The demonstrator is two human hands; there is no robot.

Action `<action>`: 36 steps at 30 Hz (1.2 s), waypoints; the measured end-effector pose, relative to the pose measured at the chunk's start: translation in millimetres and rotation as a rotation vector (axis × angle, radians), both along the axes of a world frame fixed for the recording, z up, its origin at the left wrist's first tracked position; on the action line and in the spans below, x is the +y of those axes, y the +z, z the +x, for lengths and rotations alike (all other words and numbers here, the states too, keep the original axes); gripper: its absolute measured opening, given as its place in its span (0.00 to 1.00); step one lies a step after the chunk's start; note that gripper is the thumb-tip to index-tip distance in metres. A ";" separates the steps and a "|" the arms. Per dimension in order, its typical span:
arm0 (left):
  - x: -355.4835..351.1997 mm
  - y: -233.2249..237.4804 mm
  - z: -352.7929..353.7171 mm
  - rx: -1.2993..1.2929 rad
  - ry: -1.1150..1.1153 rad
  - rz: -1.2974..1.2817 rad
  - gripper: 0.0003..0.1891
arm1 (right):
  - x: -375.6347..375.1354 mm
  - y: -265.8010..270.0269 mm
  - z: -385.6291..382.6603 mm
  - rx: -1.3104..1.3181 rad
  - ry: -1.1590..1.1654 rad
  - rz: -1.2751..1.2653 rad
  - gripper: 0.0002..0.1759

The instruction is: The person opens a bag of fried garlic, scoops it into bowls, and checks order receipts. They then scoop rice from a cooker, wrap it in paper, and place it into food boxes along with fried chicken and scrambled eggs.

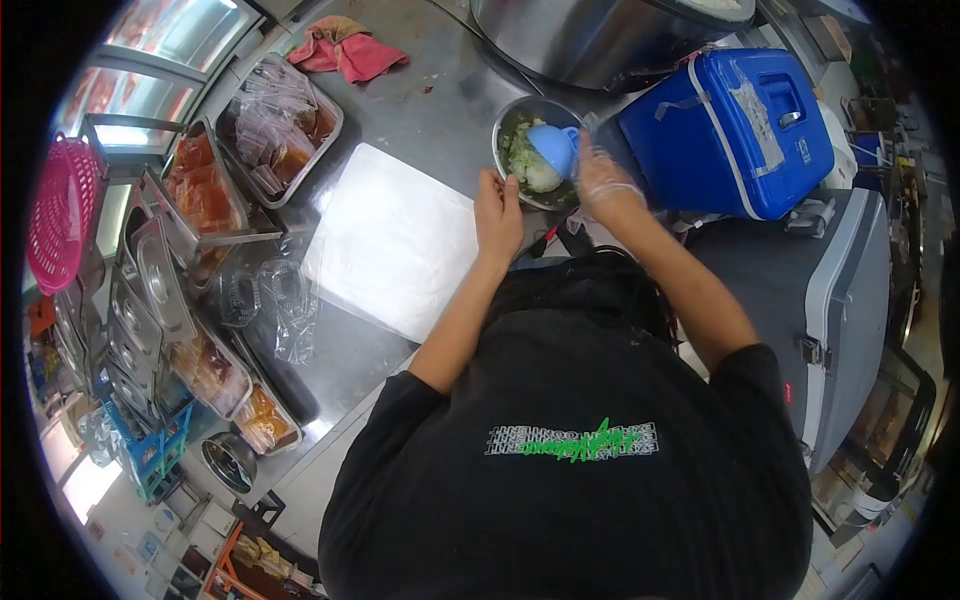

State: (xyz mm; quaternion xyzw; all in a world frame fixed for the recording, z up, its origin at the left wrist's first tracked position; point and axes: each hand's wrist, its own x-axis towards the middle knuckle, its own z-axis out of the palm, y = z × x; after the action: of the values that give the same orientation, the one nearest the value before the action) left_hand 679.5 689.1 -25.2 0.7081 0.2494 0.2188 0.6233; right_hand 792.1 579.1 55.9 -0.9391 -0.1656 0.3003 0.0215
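A round metal bowl [500,130] holds white rice [540,178] mixed with something chopped and green. My left hand [497,217] is at the bowl's near left side, fingers closed on the rim. In a clear plastic glove, my right hand [608,188] grips a light blue plastic scoop [553,148]. The scoop is tilted inside the bowl, over the rice, and its handle is mostly hidden by the fingers. A stack of white paper sheets [395,240] lies on the steel table to the left of my left hand.
A blue cooler box [745,135] stands on the right, beside a grey chest [770,270]. Behind the bowl is a large steel pot [600,40]. Trays of bagged sauces [280,130], clear plastic containers [285,290] and a red cloth [350,50] occupy the table's left and back.
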 end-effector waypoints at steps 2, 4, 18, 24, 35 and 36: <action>-4.4 -0.3 3.5 -0.065 -0.013 -0.215 0.10 | 8.4 0.9 -3.8 0.028 0.043 -0.021 0.44; -5.3 -0.5 -0.5 -0.055 0.003 -0.201 0.10 | 10.4 0.7 -14.4 0.058 0.120 -0.020 0.40; -5.5 2.6 -4.8 -0.070 0.086 -0.220 0.08 | -31.4 11.2 24.3 -0.269 0.070 0.375 0.31; -7.6 -17.3 -0.8 -0.018 0.003 -0.216 0.08 | -2.8 -15.1 7.2 0.028 0.134 0.074 0.32; -16.7 -22.9 2.1 -0.075 0.032 -0.303 0.07 | -13.2 -6.8 9.0 -0.169 0.217 -0.052 0.36; -13.8 -31.2 4.8 -0.047 0.047 -0.204 0.08 | -12.9 0.4 -1.0 -0.172 0.268 -0.015 0.36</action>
State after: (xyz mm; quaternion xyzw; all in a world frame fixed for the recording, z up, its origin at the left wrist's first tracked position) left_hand 684.4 675.3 -56.4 0.6298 0.2722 0.2232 0.6924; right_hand 791.1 566.2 56.3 -0.9309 -0.2886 0.2204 -0.0401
